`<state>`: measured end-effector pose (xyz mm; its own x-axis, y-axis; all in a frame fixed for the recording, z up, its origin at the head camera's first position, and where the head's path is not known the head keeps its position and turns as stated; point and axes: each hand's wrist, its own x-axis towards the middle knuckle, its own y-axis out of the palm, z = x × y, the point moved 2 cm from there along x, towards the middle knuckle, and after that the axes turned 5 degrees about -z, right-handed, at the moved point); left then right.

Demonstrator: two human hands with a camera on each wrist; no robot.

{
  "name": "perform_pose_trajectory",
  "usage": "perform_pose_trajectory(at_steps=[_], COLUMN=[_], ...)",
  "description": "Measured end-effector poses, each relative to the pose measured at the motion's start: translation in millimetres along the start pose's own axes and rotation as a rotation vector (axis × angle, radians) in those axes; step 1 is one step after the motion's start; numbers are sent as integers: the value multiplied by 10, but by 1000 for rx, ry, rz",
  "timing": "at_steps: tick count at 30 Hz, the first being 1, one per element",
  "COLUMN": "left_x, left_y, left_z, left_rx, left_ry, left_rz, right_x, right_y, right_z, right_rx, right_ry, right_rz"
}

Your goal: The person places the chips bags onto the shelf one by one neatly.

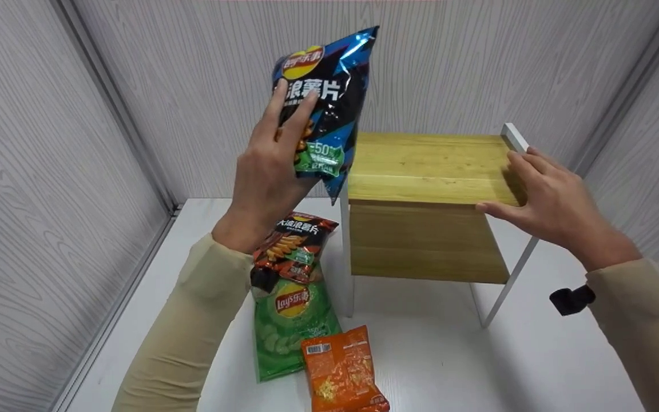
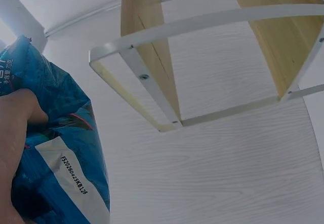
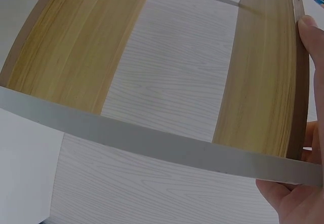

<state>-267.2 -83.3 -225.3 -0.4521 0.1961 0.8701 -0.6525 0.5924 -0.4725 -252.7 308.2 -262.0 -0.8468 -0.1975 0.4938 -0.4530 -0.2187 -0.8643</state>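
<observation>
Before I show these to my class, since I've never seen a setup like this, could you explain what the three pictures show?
There's no robot here, just a person's two bare hands. The wide picture comes from a camera worn on the head, looking forward and down. The other two come from cameras worn on the wrists, each watching its own hand's work.

The left hand grips a blue-and-black chip bag, raised off the surface. The right hand holds the right end of a wooden shelf with a white frame.

On the white surface, left of the shelf and nearer the person, are a red-and-black bag, a green bag and an orange bag, partly overlapping.
</observation>
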Motion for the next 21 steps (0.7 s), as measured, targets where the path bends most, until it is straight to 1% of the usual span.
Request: perform_pose_trajectory(at_steps=[3, 7, 10, 15, 21], left_x=[106, 193, 222, 258, 297], left_y=[48, 113, 163, 271, 447], left_z=[-121, -240, -313, -452, -677], left_rx=[11, 28, 32, 33, 69], left_ry=[11, 7, 12, 34, 70], left_rz=[32, 105, 150, 204, 270], right_x=[-9, -13, -17, -16, -18], right_y=[0, 7, 16, 27, 34], right_z=[3, 24, 46, 72, 77], right_rx=[7, 20, 19, 12, 19], right_ry=[4, 6, 8, 17, 40], right_rz=[-7, -17, -15, 0, 19])
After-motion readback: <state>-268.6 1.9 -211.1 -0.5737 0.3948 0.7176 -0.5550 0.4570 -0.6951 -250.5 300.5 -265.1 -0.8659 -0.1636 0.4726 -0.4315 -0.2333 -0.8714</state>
